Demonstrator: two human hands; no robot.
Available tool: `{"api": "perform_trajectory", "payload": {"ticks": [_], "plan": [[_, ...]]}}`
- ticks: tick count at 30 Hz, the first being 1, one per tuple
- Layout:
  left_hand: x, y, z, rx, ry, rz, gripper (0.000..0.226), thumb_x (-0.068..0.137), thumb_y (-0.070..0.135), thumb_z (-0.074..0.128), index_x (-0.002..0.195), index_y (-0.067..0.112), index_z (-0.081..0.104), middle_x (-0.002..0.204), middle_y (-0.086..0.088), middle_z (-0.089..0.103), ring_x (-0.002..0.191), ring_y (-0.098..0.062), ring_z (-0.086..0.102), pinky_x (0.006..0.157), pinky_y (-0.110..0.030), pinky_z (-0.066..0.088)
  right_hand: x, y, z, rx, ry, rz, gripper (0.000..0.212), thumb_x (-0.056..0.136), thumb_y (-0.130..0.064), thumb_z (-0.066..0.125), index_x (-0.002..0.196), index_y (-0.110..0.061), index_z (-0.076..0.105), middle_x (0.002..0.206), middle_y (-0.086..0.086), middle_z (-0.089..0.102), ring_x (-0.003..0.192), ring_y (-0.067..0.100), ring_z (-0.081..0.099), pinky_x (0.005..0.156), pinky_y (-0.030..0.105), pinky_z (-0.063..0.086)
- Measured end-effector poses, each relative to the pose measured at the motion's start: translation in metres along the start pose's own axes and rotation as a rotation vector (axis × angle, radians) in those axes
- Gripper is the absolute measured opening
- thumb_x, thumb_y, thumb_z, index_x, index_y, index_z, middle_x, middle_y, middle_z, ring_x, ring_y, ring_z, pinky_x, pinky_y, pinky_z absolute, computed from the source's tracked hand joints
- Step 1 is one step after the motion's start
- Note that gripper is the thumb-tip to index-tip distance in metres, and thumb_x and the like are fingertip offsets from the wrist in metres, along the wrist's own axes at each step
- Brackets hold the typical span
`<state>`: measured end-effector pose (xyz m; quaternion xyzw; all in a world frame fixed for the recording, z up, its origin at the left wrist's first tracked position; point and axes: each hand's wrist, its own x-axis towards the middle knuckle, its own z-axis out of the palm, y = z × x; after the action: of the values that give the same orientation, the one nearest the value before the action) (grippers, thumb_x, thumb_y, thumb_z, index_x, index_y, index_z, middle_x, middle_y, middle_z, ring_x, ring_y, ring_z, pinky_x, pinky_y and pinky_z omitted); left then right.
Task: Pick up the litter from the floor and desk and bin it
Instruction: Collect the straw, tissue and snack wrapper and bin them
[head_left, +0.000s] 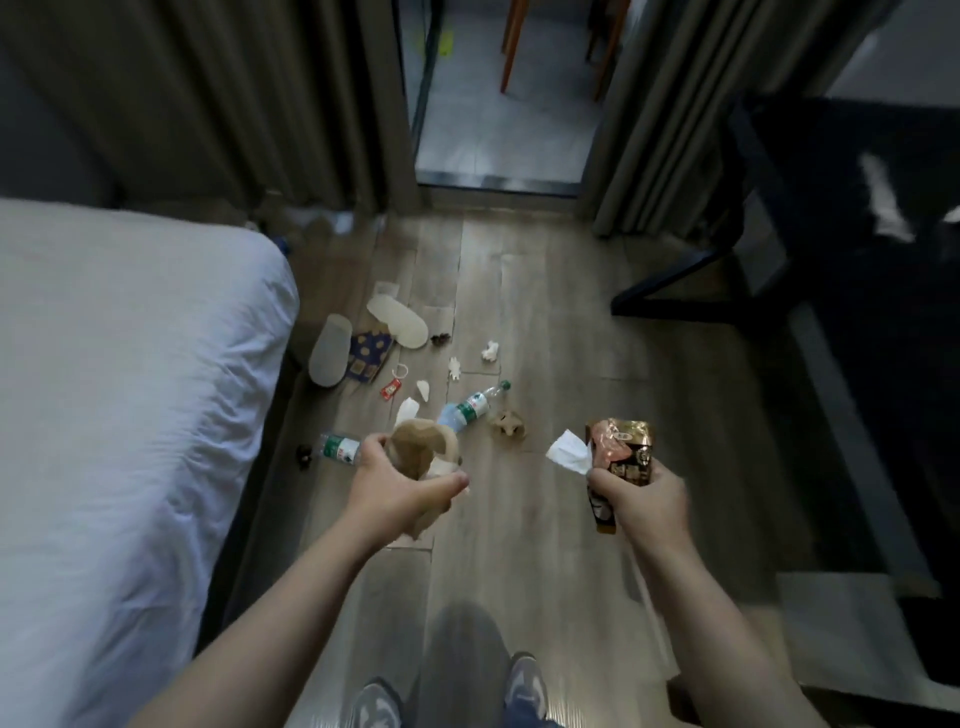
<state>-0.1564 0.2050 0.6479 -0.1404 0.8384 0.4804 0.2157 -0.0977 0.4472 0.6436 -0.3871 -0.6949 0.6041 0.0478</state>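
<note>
Litter lies on the floor (545, 312) between bed (130, 364) and desk (883, 270). The biggest pieces are 2 in number, a bottle (475, 408) ahead of the hands and a second bottle (340, 448) by the bed; both are probably light, stiff and apt to roll, so best gripped round the middle. The left hand (395, 488) curls round a crumpled brown bag (415, 452), soft and crushable, while the right hand (644, 499) grips a slick wrapper (623, 447) and a tissue (569, 452); the wads (490, 351) further off need only a fingertip pinch.
</note>
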Motion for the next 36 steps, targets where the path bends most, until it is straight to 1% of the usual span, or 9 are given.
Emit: {"api": "perform_trajectory", "payload": {"ticks": [4, 8, 11, 15, 20, 24, 30, 33, 36], "plan": [[-0.062, 0.077, -0.027, -0.070, -0.011, 0.142, 0.099, 0.056, 0.047, 0.087, 0.131, 0.021, 0.027, 0.105, 0.009, 0.048, 0.090, -0.003, 0.050, 0.064, -0.021, 0.046, -0.070, -0.084, -0.041, 0.088, 0.055, -0.099, 0.012, 0.068, 0.003, 0.069, 0.070, -0.008, 0.066, 0.057, 0.005, 0.057, 0.052, 0.018, 0.049, 0.045, 0.026, 0.042], [-0.111, 0.128, -0.048, -0.106, -0.037, 0.252, 0.100, 0.055, 0.053, 0.085, 0.132, 0.023, 0.028, 0.110, 0.008, 0.050, 0.097, -0.010, 0.052, 0.074, -0.024, 0.046, -0.133, -0.135, -0.071, 0.120, 0.129, -0.175, 0.007, 0.069, -0.002, 0.072, 0.069, -0.007, 0.066, 0.060, 0.008, 0.061, 0.058, 0.021, 0.054, 0.054, 0.034, 0.045], [-0.151, 0.152, -0.066, -0.164, -0.162, 0.350, 0.096, 0.050, 0.056, 0.083, 0.125, 0.030, 0.030, 0.101, 0.015, 0.052, 0.087, 0.000, 0.053, 0.056, -0.015, 0.045, -0.191, -0.166, -0.091, 0.165, 0.273, -0.257, 0.008, 0.069, -0.010, 0.075, 0.073, -0.012, 0.069, 0.063, 0.007, 0.068, 0.059, 0.017, 0.062, 0.054, 0.032, 0.052], [-0.197, 0.176, -0.077, -0.134, -0.307, 0.475, 0.100, 0.032, 0.068, 0.077, 0.115, 0.040, 0.030, 0.100, 0.014, 0.058, 0.090, -0.003, 0.058, 0.076, -0.027, 0.052, -0.260, -0.178, -0.120, 0.243, 0.460, -0.319, 0.010, 0.072, -0.013, 0.078, 0.075, -0.021, 0.072, 0.069, -0.001, 0.072, 0.065, 0.013, 0.067, 0.057, 0.030, 0.054], [-0.270, 0.200, -0.056, -0.138, -0.556, 0.604, 0.105, 0.030, 0.065, 0.078, 0.119, 0.037, 0.031, 0.106, 0.006, 0.056, 0.094, -0.015, 0.062, 0.065, -0.033, 0.055, -0.354, -0.150, -0.174, 0.361, 0.739, -0.285, 0.010, 0.073, -0.009, 0.078, 0.075, -0.015, 0.070, 0.062, 0.000, 0.068, 0.058, 0.014, 0.061, 0.054, 0.029, 0.051], [-0.353, 0.199, -0.024, -0.087, -0.756, 0.732, 0.099, 0.032, 0.067, 0.078, 0.115, 0.043, 0.031, 0.107, 0.009, 0.056, 0.092, -0.012, 0.062, 0.057, -0.025, 0.054, -0.444, -0.108, -0.227, 0.425, 0.979, -0.260, 0.011, 0.068, -0.011, 0.078, 0.070, -0.013, 0.067, 0.054, 0.000, 0.061, 0.045, 0.008, 0.051, 0.045, 0.026, 0.042], [-0.508, 0.164, 0.015, -0.005, -1.036, 0.874, 0.111, 0.035, 0.064, 0.085, 0.128, 0.034, 0.032, 0.113, 0.008, 0.054, 0.101, -0.012, 0.057, 0.080, -0.032, 0.053, -0.594, -0.035, -0.287, 0.518, 1.281, -0.266, 0.012, 0.068, -0.009, 0.080, 0.071, -0.014, 0.069, 0.056, 0.003, 0.062, 0.050, 0.016, 0.051, 0.050, 0.031, 0.041], [-0.598, 0.120, 0.030, 0.003, -1.159, 0.942, 0.106, 0.034, 0.060, 0.086, 0.123, 0.035, 0.034, 0.106, 0.014, 0.054, 0.090, -0.005, 0.056, 0.063, -0.014, 0.044, -0.682, 0.006, -0.311, 0.510, 1.410, -0.282, 0.011, 0.069, -0.006, 0.078, 0.070, -0.009, 0.068, 0.052, -0.003, 0.061, 0.044, 0.008, 0.049, 0.041, 0.021, 0.041], [-0.695, 0.063, 0.050, 0.023, -1.272, 0.979, 0.107, 0.036, 0.055, 0.090, 0.124, 0.029, 0.035, 0.110, 0.007, 0.056, 0.093, -0.008, 0.059, 0.072, -0.025, 0.052, -0.778, 0.046, -0.335, 0.501, 1.543, -0.293, 0.011, 0.069, -0.002, 0.077, 0.070, -0.009, 0.068, 0.052, -0.007, 0.060, 0.045, 0.005, 0.047, 0.040, 0.016, 0.039]]}}
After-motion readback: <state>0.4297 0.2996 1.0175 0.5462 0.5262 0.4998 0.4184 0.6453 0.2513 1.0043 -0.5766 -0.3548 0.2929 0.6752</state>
